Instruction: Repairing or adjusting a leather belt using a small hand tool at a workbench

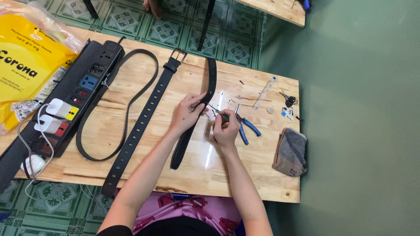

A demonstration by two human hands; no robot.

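Observation:
My left hand (187, 112) pinches a black belt strap (211, 78) near its middle and presses it onto the wooden table (148, 161). My right hand (225, 129) grips a small green-handled tool (221, 114), a screwdriver or an awl, whose thin metal tip points at the strap right by my left fingers. A longer black belt (144, 118) with punched holes and a metal buckle (178, 54) lies diagonally just left of my left arm.
Blue-handled pliers (245, 124) lie right of my right hand. A black power strip (83, 87) with white chargers and a yellow plastic bag (26, 65) sit at the left. A folded grey cloth (291, 150), keys (288, 100) and a clear ruler (264, 92) lie at the right.

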